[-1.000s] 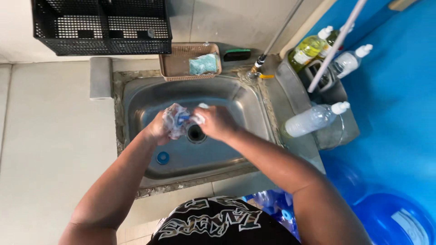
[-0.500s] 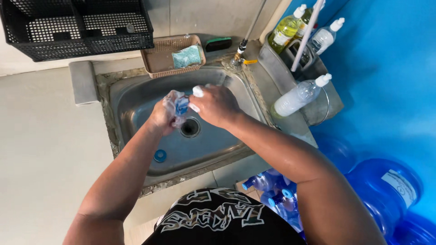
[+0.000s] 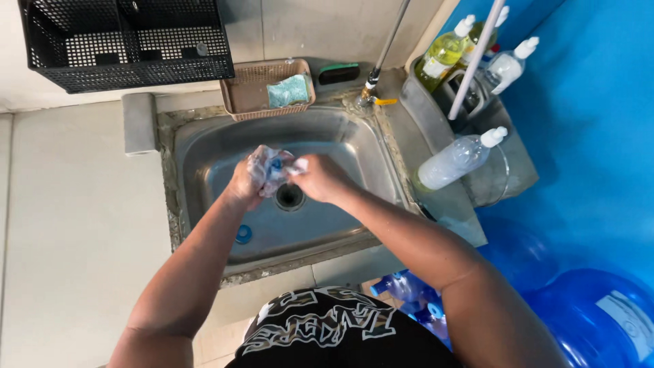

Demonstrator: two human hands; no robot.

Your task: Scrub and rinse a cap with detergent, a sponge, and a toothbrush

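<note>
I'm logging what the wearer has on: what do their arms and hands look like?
Both arms are bare to above the elbow: no sleeves visible, and no gloves, watch or rings visible on the left hand or right hand. Below is a black shirt with pale lettering.

White-labelled blue water jug (image 3: 599, 320) stands at lower right.

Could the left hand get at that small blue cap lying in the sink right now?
Probably not at once. The left hand is closed round a crumpled clear plastic bottle that both hands grip. The blue cap lies uncovered on the sink floor just below that forearm, with nothing over it.
</note>
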